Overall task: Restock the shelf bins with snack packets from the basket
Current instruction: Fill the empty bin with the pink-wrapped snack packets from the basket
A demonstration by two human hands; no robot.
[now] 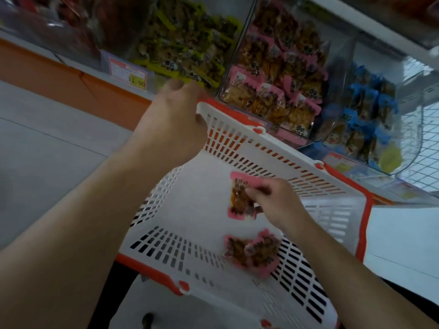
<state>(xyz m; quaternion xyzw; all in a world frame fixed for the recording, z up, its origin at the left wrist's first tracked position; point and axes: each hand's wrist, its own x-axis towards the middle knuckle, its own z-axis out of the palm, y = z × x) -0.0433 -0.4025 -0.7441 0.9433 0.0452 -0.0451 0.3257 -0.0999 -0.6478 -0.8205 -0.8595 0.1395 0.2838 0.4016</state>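
Snack packets are seen in two places: in the slotted white basket [237, 153] with orange trim, and in the clear shelf bins beyond it. Inside the basket, one pink-edged packet [240, 198] lies near the middle of the floor, and two more pink-edged packets [251, 251] lie overlapping at about 6 o'clock from it, close to the near wall. From the basket's middle, at 12 o'clock, a clear bin [278, 74] is filled with pink-edged packets of the same kind. At 11 o'clock a bin of yellow-green packets [185, 41] is seen, with a price tag [128, 72] on its front, and at 2 o'clock a bin of blue packets [365, 115]. The bin at the far upper left holds dark red goods too blurred to be told.

The basket is held tilted at its far corner by the left hand [171, 119], whose fingers are curled over the rim at about 10 o'clock. The right hand [273, 203] is reached down into the basket from 4 o'clock, and the middle packet is pinched between its thumb and fingertips.
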